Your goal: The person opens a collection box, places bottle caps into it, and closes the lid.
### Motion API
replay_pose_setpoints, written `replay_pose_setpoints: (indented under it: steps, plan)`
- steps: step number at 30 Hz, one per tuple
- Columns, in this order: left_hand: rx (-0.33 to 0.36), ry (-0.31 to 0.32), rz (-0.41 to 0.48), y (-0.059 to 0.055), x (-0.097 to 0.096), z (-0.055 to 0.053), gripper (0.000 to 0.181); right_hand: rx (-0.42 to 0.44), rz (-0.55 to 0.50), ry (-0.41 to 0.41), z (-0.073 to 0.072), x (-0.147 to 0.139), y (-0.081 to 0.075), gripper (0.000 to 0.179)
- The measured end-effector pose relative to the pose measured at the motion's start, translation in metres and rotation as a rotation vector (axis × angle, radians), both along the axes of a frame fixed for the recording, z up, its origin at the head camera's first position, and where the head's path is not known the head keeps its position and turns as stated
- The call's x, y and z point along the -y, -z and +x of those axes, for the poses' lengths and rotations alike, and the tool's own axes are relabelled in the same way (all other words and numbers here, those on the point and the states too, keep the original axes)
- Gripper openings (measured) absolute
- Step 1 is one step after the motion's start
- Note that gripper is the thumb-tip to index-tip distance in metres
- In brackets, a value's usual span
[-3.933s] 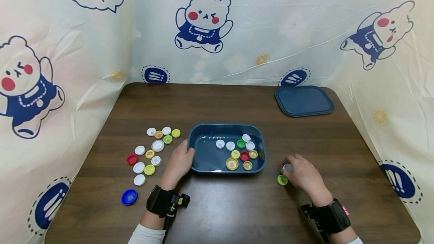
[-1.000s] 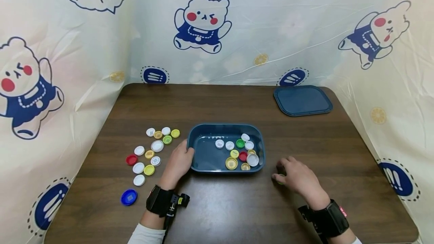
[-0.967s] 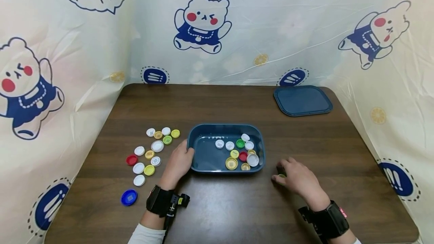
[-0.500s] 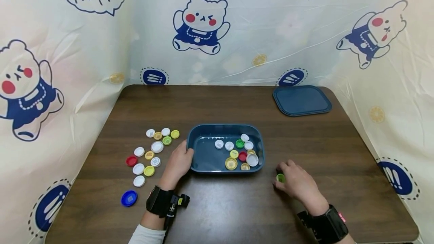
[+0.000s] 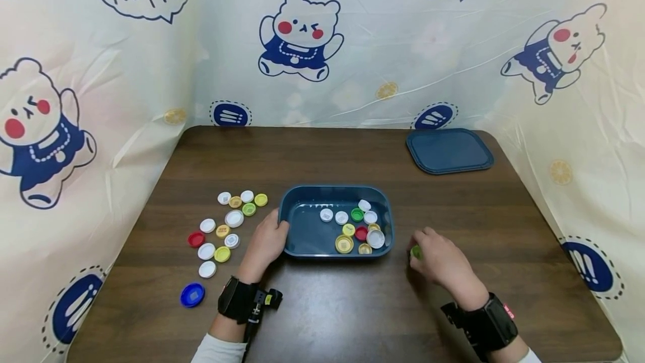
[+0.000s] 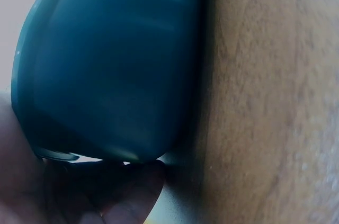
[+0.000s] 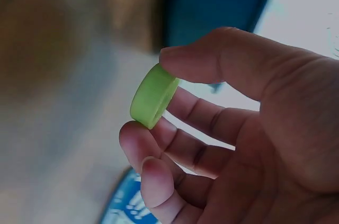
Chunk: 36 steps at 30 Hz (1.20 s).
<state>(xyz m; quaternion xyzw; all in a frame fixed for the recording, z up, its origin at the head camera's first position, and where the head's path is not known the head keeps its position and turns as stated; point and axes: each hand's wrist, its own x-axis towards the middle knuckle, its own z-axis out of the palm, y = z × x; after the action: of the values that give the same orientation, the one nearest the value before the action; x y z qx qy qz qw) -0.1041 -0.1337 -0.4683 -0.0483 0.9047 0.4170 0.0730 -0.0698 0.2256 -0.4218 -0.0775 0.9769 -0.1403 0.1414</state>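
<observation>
My left hand (image 5: 264,242) grips the left end of a blue tray (image 5: 307,231), thumb over the rim; its wall (image 6: 111,70) fills much of the left wrist view. Inside, mostly on the right side, lie white, yellow, gold, red and green bottle caps, among them a large white cap (image 5: 375,238). To the right of the tray, my right hand (image 5: 445,262) holds a green bottle cap (image 7: 152,97) by its edges between thumb and fingertips, tilted. In the head view that green cap (image 5: 415,252) is partly hidden by the fingers.
Left of my left hand, several loose caps lie on the brown table (image 5: 342,318), including a red cap (image 5: 196,239) and a large blue cap (image 5: 192,294). A flat blue lid (image 5: 448,151) lies at the back right.
The white cap that was in my right hand now lies in the tray. My right hand has picked up the green cap from the table. The left hand has kept its grip.
</observation>
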Motion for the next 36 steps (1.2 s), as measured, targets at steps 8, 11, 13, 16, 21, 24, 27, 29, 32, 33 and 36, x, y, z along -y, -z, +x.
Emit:
replay_pose_setpoints:
  steps: [8,11,13,16,21,24,27,29,32,33,36]
  plan:
    - [-0.002,-0.015,-0.012,0.003,0.003,0.004,0.038,-0.102,-0.053,-0.086,-0.025,0.026,-0.027,0.020]
    - [-0.003,-0.016,-0.003,0.004,0.002,0.004,0.035,-0.092,-0.066,-0.109,-0.035,0.039,-0.034,0.021]
    - [-0.007,-0.017,0.006,0.004,0.002,0.005,0.035,-0.079,-0.071,-0.114,-0.041,0.047,-0.036,0.024]
    - [-0.009,-0.014,0.013,0.004,0.001,0.006,0.035,-0.063,-0.070,-0.119,-0.048,0.057,-0.038,0.028]
    - [-0.015,-0.014,0.010,0.005,0.002,0.006,0.033,-0.046,-0.086,-0.135,-0.057,0.070,-0.040,0.029]
    - [-0.012,-0.016,0.006,0.005,0.003,0.006,0.033,-0.032,-0.095,-0.140,-0.060,0.075,-0.040,0.031]
    - [-0.012,-0.017,0.001,0.004,0.002,0.006,0.035,-0.023,-0.099,-0.149,-0.062,0.079,-0.040,0.032]
    - [-0.013,-0.019,0.002,0.004,0.002,0.006,0.036,-0.023,-0.099,-0.156,-0.063,0.081,-0.040,0.032]
    - [-0.020,-0.020,0.006,0.003,0.002,0.004,0.036,-0.027,-0.097,-0.160,-0.065,0.084,-0.041,0.031]
    - [-0.023,-0.018,0.007,0.002,0.002,0.004,0.036,-0.027,-0.096,-0.160,-0.066,0.085,-0.041,0.031]
    - [-0.031,-0.013,0.016,0.000,0.002,0.002,0.037,-0.023,-0.091,-0.157,-0.067,0.087,-0.043,0.033]
